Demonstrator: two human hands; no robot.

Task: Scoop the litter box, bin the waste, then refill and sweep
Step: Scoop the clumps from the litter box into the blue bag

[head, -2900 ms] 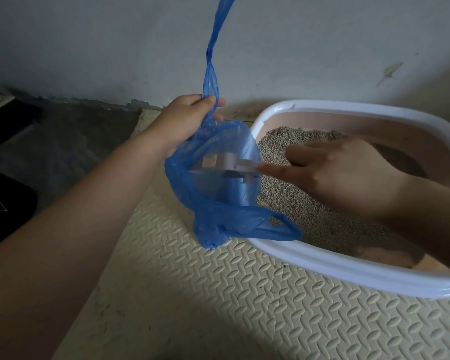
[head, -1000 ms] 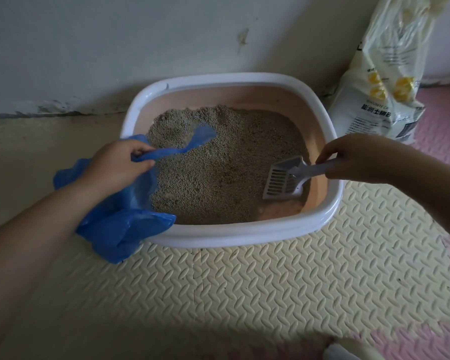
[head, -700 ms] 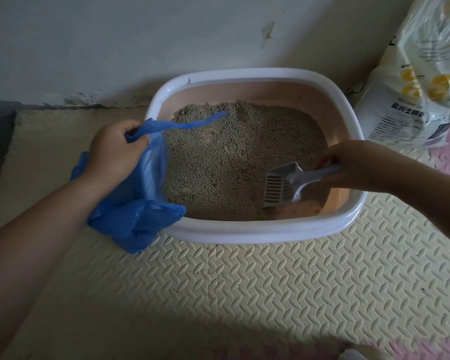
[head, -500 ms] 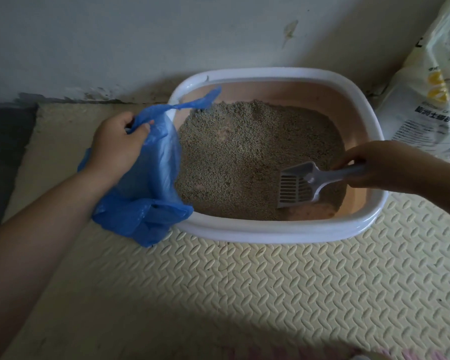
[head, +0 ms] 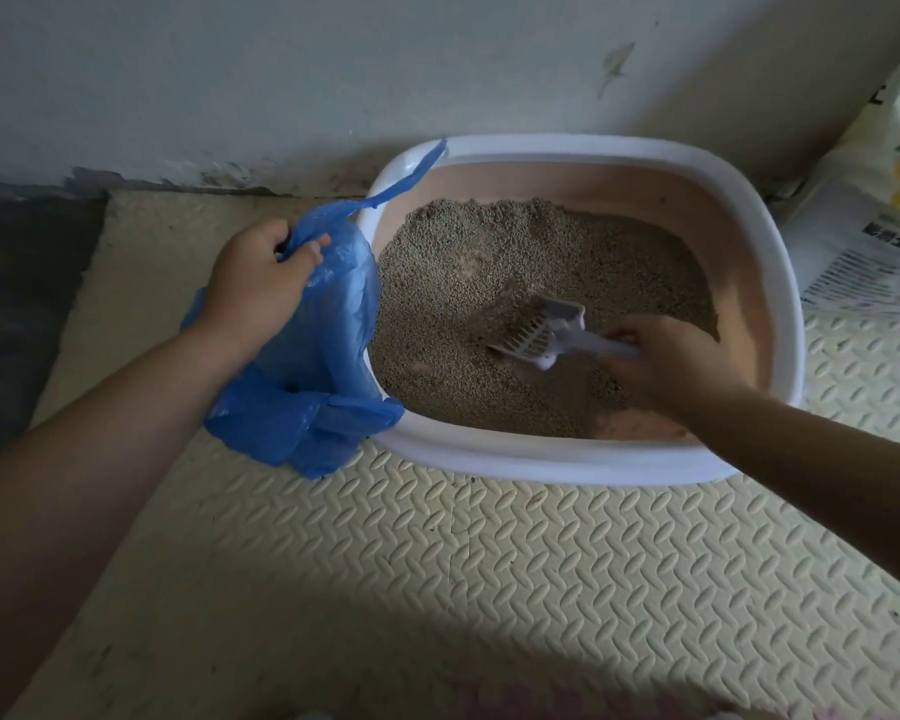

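1. Right hand (head: 666, 366): fingers curled round the handle of the scoop (head: 541, 330); it is held over the near right part of the litter box (head: 541, 462).
2. Scoop: pale grey plastic with a slotted head. It reaches left and away from the right hand, with its front edge dug into the litter (head: 489, 262). A small mound of litter is heaped just ahead of it.
3. Left hand (head: 261, 283): well to the left of the right hand and outside the box. Fingers and thumb are clamped on the gathered top of the blue plastic bag (head: 323, 366).
4. Blue plastic bag: hangs below the left hand against the box's left wall, its bottom crumpled on the mat (head: 437, 563). One loose strip trails from the hand across the far left corner of the rim. Its contents cannot be told.
5. Litter box: white rim, pink inner walls. Grey-brown granules cover most of the floor; bare pink floor shows beside the right wrist, at the near edge.
6. Litter sack (head: 874, 241): beyond and to the right of the right hand, just beside the box and cut off by the frame edge. It is white with yellow marks. It carries a bold dark line of characters and blocks of small print, too blurred to read.
7. Mat: cream foam with an embossed herringbone pattern, lying under both hands and the box.
8. Wall (head: 333, 70): grey-white, scuffed along its base, with one stain above the box.
9. Dark floor (head: 17, 304): left of the left hand.
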